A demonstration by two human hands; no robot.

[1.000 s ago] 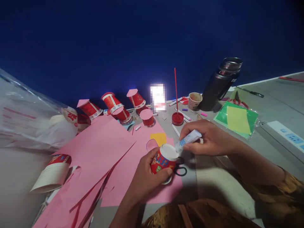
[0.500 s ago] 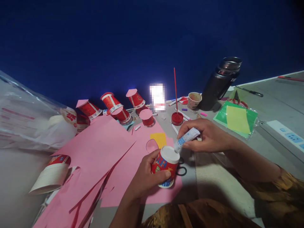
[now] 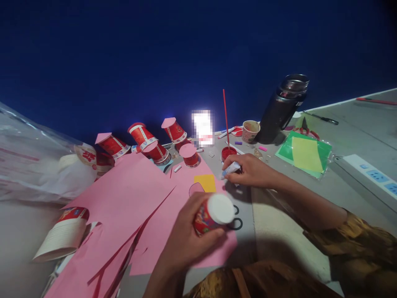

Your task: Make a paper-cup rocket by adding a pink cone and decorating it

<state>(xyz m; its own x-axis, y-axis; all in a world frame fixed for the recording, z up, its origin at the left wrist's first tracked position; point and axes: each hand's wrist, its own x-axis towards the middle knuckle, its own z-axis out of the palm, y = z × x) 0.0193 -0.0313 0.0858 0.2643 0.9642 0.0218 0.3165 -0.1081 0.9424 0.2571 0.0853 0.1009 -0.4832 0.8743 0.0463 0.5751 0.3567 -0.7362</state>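
The left hand (image 3: 186,229) grips a red cup (image 3: 204,218), white base up, above the pink sheet (image 3: 155,244); the right hand (image 3: 252,171) grips a white-and-blue tube (image 3: 231,169), farther right. Beyond, a red stick (image 3: 226,116) stands in a red dish (image 3: 228,153), left of a patterned paper cup (image 3: 250,133).

- A gray tabletop (image 3: 356,132), spread at left with pink paper sheets (image 3: 133,186)
- Toward the back, a patterned paper cup (image 3: 249,135) beside a black vacuum flask (image 3: 274,116)
- At right, packaged green and yellow paper (image 3: 306,154) near a white power strip (image 3: 361,165)
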